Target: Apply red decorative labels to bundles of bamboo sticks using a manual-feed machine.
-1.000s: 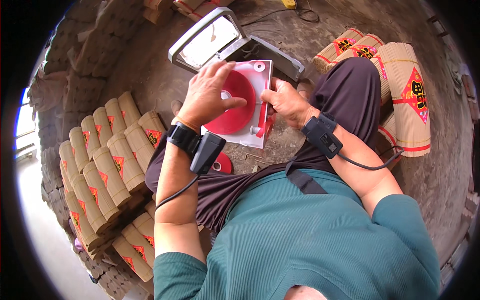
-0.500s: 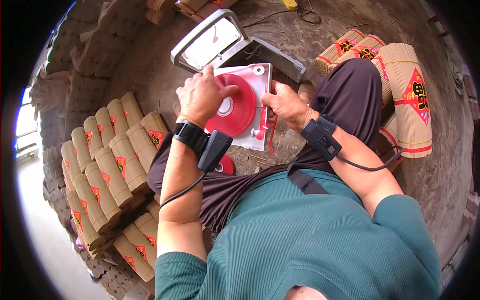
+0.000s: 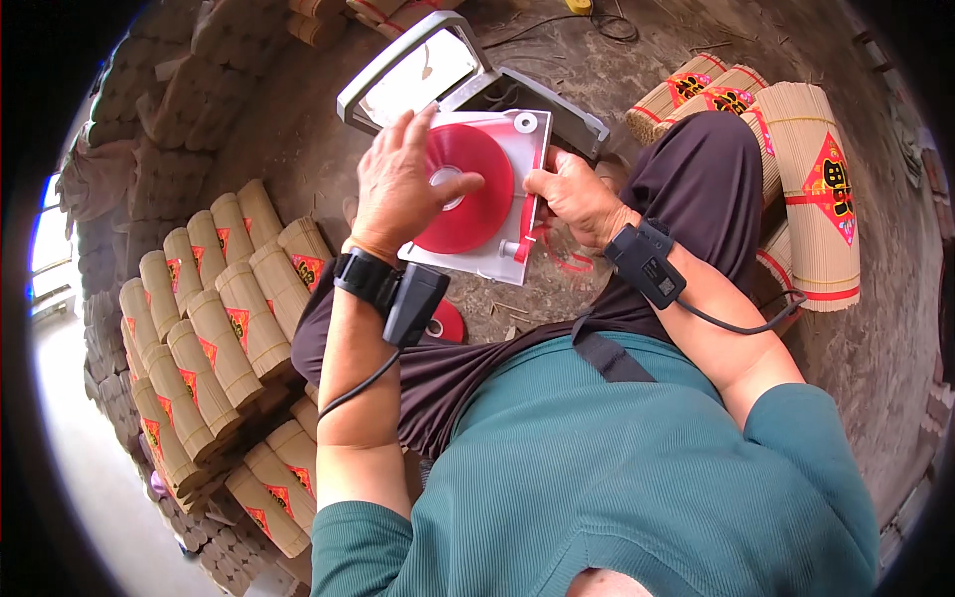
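Observation:
A square white panel (image 3: 534,147) carries a large flat reel of red tape (image 3: 487,221) with a pale hub. Red tape runs past a small roller (image 3: 512,249) at the panel's near right corner. My left hand (image 3: 398,189) lies over the panel's left side, fingers stretched out and its thumb across the reel near the hub. At the right edge, my right hand (image 3: 582,199) is closed with thumb and bent fingers on the panel; some fingertips are hidden. Just beyond stands a grey machine housing (image 3: 557,104) with its framed lid (image 3: 408,85) raised.
Paper-labelled bundles of thin sticks (image 3: 214,328) are stacked at the left. More bundles (image 3: 816,199) stand by my right knee. Another red tape roll (image 3: 448,323) sits below the panel. A dark cable (image 3: 607,25) lies on the far floor.
The panel has shifted slightly away from me and to the right, turning a little. Both hands moved with it, and my left fingers have straightened. Loose red tape hangs differently beside it.

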`<state>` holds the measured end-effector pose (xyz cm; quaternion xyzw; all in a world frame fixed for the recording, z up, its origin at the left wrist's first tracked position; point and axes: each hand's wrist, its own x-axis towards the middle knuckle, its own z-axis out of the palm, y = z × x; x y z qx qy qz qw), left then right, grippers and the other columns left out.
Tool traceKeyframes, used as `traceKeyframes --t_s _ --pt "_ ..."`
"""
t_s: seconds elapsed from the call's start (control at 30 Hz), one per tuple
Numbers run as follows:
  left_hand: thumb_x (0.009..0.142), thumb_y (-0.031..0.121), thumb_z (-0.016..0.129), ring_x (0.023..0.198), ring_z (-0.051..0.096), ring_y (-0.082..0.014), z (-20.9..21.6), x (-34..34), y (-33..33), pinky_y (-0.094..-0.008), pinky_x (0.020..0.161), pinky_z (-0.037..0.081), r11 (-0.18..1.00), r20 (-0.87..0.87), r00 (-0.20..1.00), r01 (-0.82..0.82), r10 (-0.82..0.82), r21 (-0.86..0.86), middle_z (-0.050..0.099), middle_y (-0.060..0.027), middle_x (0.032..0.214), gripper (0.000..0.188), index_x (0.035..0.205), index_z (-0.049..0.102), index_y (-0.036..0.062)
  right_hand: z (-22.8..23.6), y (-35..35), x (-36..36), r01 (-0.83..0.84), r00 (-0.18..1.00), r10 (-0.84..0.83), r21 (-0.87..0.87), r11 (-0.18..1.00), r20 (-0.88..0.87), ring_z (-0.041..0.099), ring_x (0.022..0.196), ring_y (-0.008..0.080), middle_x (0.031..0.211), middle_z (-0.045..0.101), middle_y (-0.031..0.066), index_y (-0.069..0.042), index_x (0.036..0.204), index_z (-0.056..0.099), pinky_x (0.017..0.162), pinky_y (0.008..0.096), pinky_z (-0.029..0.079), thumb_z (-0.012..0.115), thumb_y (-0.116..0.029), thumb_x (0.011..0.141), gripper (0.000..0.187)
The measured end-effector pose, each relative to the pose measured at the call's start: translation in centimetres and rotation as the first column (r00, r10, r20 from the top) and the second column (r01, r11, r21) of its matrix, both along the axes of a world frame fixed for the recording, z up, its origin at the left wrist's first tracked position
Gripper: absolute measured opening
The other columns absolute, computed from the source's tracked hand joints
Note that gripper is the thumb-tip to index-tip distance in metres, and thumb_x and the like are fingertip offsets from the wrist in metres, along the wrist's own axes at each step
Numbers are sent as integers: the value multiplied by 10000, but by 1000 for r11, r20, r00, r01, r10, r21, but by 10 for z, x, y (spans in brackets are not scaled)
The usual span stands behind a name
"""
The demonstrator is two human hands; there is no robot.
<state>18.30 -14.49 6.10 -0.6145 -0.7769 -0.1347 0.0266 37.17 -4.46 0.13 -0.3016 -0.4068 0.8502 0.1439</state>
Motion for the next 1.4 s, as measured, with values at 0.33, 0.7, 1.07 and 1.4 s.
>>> traceKeyframes --t_s 0.33,0.7,1.07,1.4 --pt "753 393 776 1133 543 -333 16 20 6 -442 967 417 1000 201 980 10 -10 2 603 -163 1172 564 1178 616 58 -6 1 -1 5 999 -8 73 997 34 636 731 144 931 640 82 13 1150 556 638 302 546 565 -66 866 294" --pt "689 66 742 1269 474 -332 6 85 -14 -473 1057 349 955 175 941 273 -290 114 553 -128 1275 298 949 596 75 -9 15 1 227 969 -221 53 972 -108 601 821 133 952 635 59 19 1108 570 719 289 512 578 -41 846 269" --pt "724 0 655 1424 251 -391 17 83 -41 -510 1146 209 947 496 807 295 -320 130 402 -187 1447 219 901 548 73 -5 16 5 270 961 -265 55 961 -73 591 843 133 948 639 59 26 1056 600 780 297 490 583 -55 857 215" --pt "749 -38 689 1233 511 -266 24 -22 -142 -332 974 437 905 601 793 178 100 -386 524 -115 1331 229 957 628 36 -12 28 8 309 950 -304 65 949 -77 577 869 123 967 644 47 3 1040 613 825 286 456 605 -70 856 199"
